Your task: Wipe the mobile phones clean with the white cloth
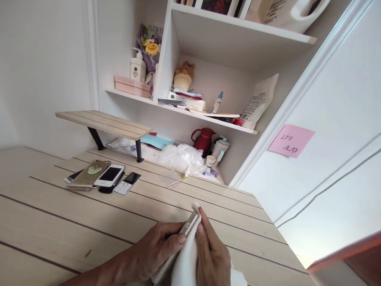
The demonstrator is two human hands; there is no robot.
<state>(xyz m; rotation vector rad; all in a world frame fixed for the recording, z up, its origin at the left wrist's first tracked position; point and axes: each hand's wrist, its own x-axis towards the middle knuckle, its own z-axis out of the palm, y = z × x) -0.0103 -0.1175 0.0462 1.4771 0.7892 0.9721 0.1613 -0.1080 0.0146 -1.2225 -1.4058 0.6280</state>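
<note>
A light-coloured phone (189,225) is held on edge above the wooden table, its side with buttons facing up. My left hand (157,247) grips it from the left, thumb on its edge. My right hand (212,254) presses a white cloth or tissue (185,260) against the phone's right side and far corner, fingers wrapped round it. The cloth hangs down below both hands. Most of the phone's faces are hidden by the hands and cloth.
Several phones lie at the table's left, among them a gold one (91,174), a white one (110,175) and a keypad phone (127,184). Behind are a small raised shelf (104,124), a small bottle (186,172), clear plastic (181,159) and a red jug (203,141).
</note>
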